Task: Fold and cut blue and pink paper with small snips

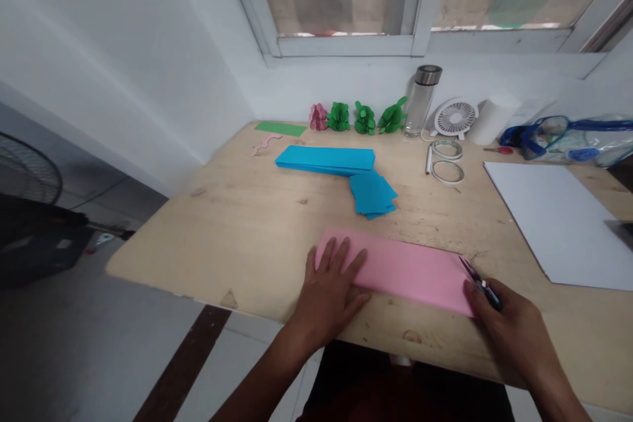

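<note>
A long pink strip of paper (410,267) lies flat near the front edge of the wooden table. My left hand (329,290) rests on its left end, fingers spread and pressing down. In my right hand (512,323) is a pair of small dark scissors (473,270), their tips pointing up and left over the strip's right end. My right thumb touches the paper's lower right corner. Beyond the strip lie small blue paper pieces (372,193), and behind them a stack of long blue paper strips (326,158).
Along the wall stand green paper shapes (364,119), a pink paper shape (318,117), a glass bottle (420,102) and a white fan (455,117). A green paper strip (281,128) lies back left. White sheets (558,221) and a clear bag (583,138) are at right.
</note>
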A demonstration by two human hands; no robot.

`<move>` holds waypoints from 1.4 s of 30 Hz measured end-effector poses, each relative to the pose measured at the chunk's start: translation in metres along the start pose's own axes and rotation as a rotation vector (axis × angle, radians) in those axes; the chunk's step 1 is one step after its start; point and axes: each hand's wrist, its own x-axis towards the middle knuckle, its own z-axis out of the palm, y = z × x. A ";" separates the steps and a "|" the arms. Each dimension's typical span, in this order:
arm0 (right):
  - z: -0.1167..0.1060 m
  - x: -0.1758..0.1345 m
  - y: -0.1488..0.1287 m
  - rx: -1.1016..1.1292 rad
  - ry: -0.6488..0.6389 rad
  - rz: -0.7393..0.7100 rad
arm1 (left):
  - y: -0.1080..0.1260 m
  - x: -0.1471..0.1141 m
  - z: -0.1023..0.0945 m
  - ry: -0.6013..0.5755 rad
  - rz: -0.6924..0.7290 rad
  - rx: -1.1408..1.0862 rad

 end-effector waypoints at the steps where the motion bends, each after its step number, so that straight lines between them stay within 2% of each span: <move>1: 0.000 0.000 0.000 0.008 0.001 0.006 | 0.000 0.000 0.000 0.002 0.002 0.000; 20: 0.004 -0.002 0.004 0.058 -0.028 0.025 | -0.007 -0.002 0.011 0.032 0.043 0.020; 42: 0.000 0.001 0.003 -0.020 -0.053 0.076 | 0.000 0.000 0.001 -0.079 -0.029 -0.042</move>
